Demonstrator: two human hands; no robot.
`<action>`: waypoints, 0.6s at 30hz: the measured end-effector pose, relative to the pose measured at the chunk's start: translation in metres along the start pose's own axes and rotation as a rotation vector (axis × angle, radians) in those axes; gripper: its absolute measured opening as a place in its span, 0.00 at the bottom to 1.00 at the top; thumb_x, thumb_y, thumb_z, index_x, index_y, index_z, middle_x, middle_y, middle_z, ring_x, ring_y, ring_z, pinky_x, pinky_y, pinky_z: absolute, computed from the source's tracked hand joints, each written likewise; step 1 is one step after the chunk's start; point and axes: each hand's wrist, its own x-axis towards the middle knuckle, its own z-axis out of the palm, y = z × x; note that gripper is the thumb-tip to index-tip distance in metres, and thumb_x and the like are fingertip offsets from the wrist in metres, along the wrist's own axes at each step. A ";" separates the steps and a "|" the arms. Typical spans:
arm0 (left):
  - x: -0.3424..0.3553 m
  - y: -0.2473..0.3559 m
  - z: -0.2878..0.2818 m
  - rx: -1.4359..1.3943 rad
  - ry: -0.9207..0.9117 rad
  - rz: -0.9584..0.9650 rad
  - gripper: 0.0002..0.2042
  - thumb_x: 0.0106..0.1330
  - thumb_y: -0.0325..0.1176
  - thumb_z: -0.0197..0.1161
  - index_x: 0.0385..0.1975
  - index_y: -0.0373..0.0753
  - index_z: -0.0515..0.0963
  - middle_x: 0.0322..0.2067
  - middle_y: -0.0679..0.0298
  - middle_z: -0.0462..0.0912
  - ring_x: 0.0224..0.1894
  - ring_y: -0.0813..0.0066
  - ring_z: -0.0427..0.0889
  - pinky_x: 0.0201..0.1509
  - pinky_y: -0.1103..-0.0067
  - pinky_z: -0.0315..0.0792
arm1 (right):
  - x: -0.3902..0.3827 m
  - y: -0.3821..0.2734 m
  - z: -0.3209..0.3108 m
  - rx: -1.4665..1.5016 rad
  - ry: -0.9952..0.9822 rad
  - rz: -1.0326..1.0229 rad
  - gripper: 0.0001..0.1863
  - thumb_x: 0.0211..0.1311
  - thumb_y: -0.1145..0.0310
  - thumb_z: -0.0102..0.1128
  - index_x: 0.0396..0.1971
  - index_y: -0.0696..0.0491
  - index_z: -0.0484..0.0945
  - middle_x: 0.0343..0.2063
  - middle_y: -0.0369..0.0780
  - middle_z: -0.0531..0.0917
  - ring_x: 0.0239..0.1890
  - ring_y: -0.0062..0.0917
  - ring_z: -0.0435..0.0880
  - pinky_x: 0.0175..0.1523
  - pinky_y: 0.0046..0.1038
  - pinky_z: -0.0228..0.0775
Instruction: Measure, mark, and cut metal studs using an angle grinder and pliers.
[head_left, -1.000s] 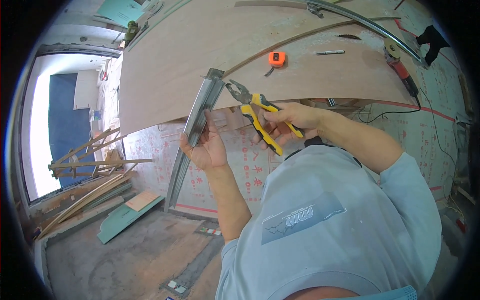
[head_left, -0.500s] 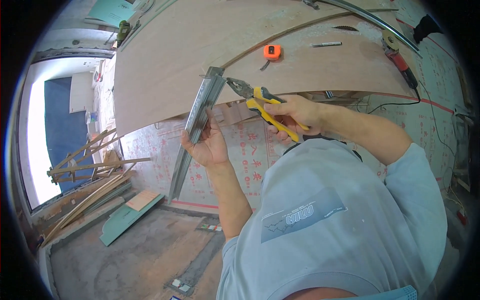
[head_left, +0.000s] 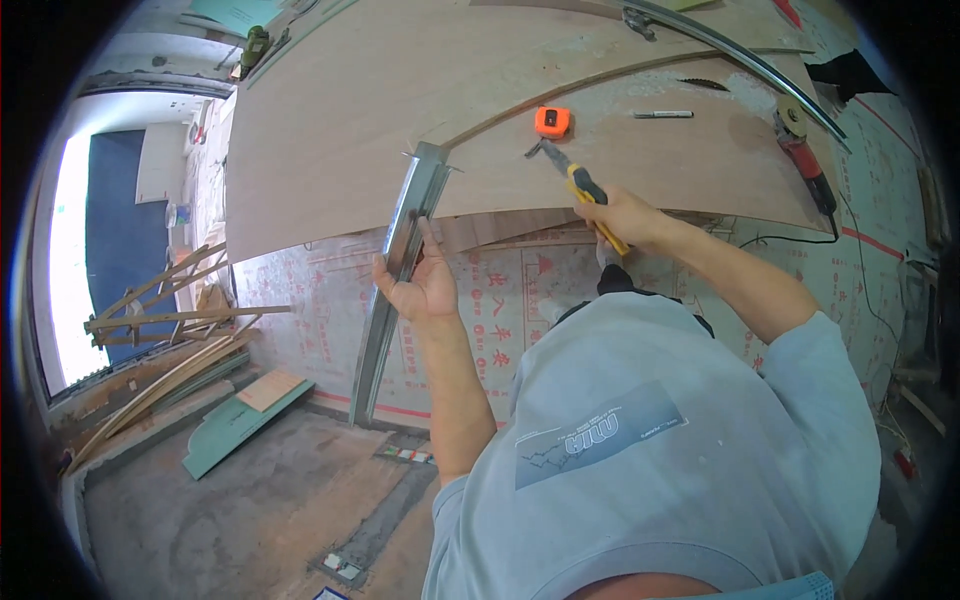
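My left hand (head_left: 420, 280) is closed around a long galvanized metal channel (head_left: 381, 325), which slopes from the table edge down toward the floor. Small bent tabs stick out at the channel's upper end, which overlaps the plywood. In my right hand (head_left: 627, 218) is a pair of pliers (head_left: 583, 184) with yellow and black handles. Their jaws point up and left, close to the orange tape measure (head_left: 552, 122) on the board. I cannot tell whether the jaws touch the tape's tongue.
The plywood table (head_left: 340, 130) carries a thin wooden strip (head_left: 600, 73), a marker (head_left: 663, 114), a saw blade piece (head_left: 705, 84), a curved metal rail (head_left: 740, 40) and an angle grinder (head_left: 806, 165) with its cord. Green board (head_left: 235, 430) and lumber (head_left: 165, 385) lie at left.
My right hand has moved the pliers away from the channel's end, up and right toward the tape measure, with the handles now closer together. My left hand still holds the channel, now more upright.
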 end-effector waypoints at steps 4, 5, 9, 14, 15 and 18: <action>0.004 -0.015 0.001 0.025 0.091 0.028 0.20 0.59 0.34 0.62 0.46 0.24 0.71 0.52 0.44 0.74 0.59 0.45 0.71 0.65 0.53 0.67 | 0.008 -0.025 0.009 -0.069 0.141 -0.257 0.16 0.63 0.57 0.57 0.25 0.55 0.70 0.18 0.37 0.75 0.22 0.25 0.76 0.28 0.31 0.67; 0.005 -0.019 0.004 0.026 0.098 0.029 0.20 0.59 0.34 0.62 0.44 0.24 0.71 0.51 0.44 0.75 0.58 0.45 0.71 0.65 0.53 0.67 | 0.005 -0.034 0.012 -0.216 0.190 -0.367 0.17 0.62 0.58 0.58 0.24 0.57 0.70 0.16 0.39 0.73 0.23 0.26 0.77 0.29 0.33 0.67; -0.001 -0.033 0.012 0.060 0.177 0.060 0.18 0.59 0.35 0.63 0.42 0.26 0.72 0.48 0.46 0.76 0.56 0.47 0.73 0.63 0.54 0.69 | 0.005 -0.033 0.006 -0.522 0.135 -0.465 0.17 0.59 0.59 0.60 0.35 0.60 0.75 0.24 0.51 0.79 0.31 0.40 0.79 0.40 0.38 0.69; 0.008 0.004 -0.038 0.232 0.235 -0.048 0.11 0.58 0.40 0.63 0.34 0.40 0.75 0.38 0.56 0.81 0.46 0.58 0.78 0.52 0.60 0.73 | 0.049 0.029 -0.072 -0.931 0.385 -0.377 0.19 0.56 0.60 0.63 0.45 0.53 0.74 0.42 0.50 0.77 0.46 0.45 0.77 0.49 0.42 0.70; 0.007 0.015 -0.048 0.314 0.252 -0.120 0.12 0.57 0.41 0.63 0.34 0.42 0.75 0.38 0.57 0.81 0.44 0.60 0.78 0.48 0.63 0.74 | 0.056 0.039 -0.087 -1.058 0.416 -0.367 0.21 0.54 0.59 0.65 0.46 0.52 0.74 0.45 0.48 0.75 0.48 0.44 0.75 0.50 0.42 0.69; -0.004 0.025 -0.049 0.484 0.477 0.118 0.15 0.59 0.43 0.63 0.42 0.43 0.75 0.37 0.60 0.79 0.37 0.65 0.77 0.39 0.65 0.72 | 0.071 0.064 -0.122 -1.244 0.402 -0.395 0.25 0.51 0.59 0.68 0.48 0.52 0.73 0.49 0.46 0.72 0.52 0.42 0.72 0.52 0.42 0.68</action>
